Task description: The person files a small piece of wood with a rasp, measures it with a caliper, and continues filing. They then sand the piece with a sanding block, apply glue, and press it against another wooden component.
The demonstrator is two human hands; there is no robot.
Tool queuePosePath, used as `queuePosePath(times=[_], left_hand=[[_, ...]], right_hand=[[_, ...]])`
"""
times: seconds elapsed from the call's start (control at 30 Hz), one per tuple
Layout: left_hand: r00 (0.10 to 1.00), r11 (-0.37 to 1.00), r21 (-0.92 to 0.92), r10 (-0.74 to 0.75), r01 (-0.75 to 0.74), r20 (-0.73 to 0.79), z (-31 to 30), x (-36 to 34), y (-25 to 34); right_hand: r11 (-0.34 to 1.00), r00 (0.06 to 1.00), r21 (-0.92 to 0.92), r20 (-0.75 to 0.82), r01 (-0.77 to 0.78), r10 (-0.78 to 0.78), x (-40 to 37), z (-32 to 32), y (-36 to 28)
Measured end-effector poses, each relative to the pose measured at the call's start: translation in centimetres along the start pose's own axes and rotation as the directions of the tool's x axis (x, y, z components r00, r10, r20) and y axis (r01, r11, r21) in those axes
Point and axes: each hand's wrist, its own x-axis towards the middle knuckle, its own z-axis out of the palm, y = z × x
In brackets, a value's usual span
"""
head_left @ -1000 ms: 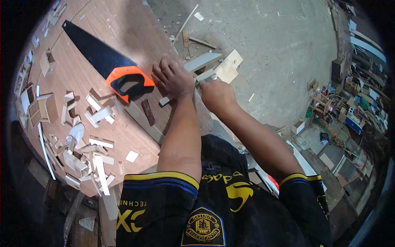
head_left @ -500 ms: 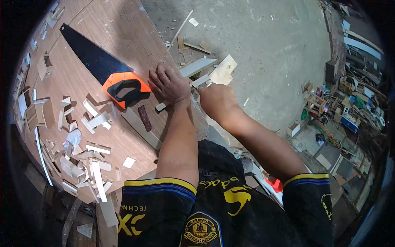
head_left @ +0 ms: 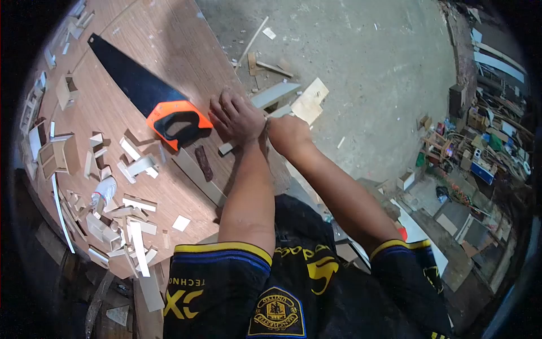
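My left hand [head_left: 240, 117] lies on the wood-grain tabletop near its right edge, fingers spread and bent a little. Its palm and wrist rest over a narrow wood strip; one short end [head_left: 226, 148] shows left of the wrist, and a pale piece [head_left: 280, 111] sticks out past the edge. My right hand [head_left: 289, 134] is closed in a fist just beyond the table edge, close beside the left wrist. What it grips is hidden by the fingers. A handsaw [head_left: 179, 123] with an orange and black handle lies flat left of my left hand.
A dark reddish-brown block [head_left: 204, 164] and a flat board [head_left: 197, 178] lie nearer my body. Many wood offcuts [head_left: 107, 229] and a white rolled item [head_left: 104, 191] cover the table's left side. Offcuts [head_left: 310, 100] lie on the concrete floor; clutter [head_left: 480, 164] is piled at right.
My right fist has moved left, toward my left wrist and the table edge. My left hand stays pressed in place. The whole view has shifted slightly.
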Motion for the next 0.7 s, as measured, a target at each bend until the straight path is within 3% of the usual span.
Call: queuePosePath(times=[0.37, 0.5, 0.57, 0.63, 0.7], left_hand=[[0.999, 0.999, -0.021, -0.032, 0.032, 0.011, -1.0, -0.3, 0.6], [1.000, 0.999, -0.027, -0.017, 0.018, 0.008, 0.4, -0.9, 0.0], [0.998, 0.996, -0.090, 0.022, -0.027, -0.059, 0.8, -1.0, -0.3], [0.996, 0.994, -0.077, 0.070, -0.074, -0.053, 0.0, -0.9, -0.7], [0.986, 0.974, -0.160, 0.165, -0.163, 0.004, -1.2, -1.6, -0.9]], right_hand=[[0.999, 0.999, 0.042, 0.035, -0.023, 0.022, -3.2, -0.6, 1.1], [0.996, 0.999, 0.087, -0.030, -0.012, 0.014, -3.4, 1.0, 2.0], [0.970, 0.997, 0.241, -0.069, -0.021, 0.039, -4.6, 1.4, 2.3], [0.962, 0.993, 0.270, -0.104, -0.025, 0.055, -5.1, 3.0, 3.0], [0.912, 0.971, 0.411, -0.215, -0.007, 0.105, -5.8, 5.3, 4.2]])
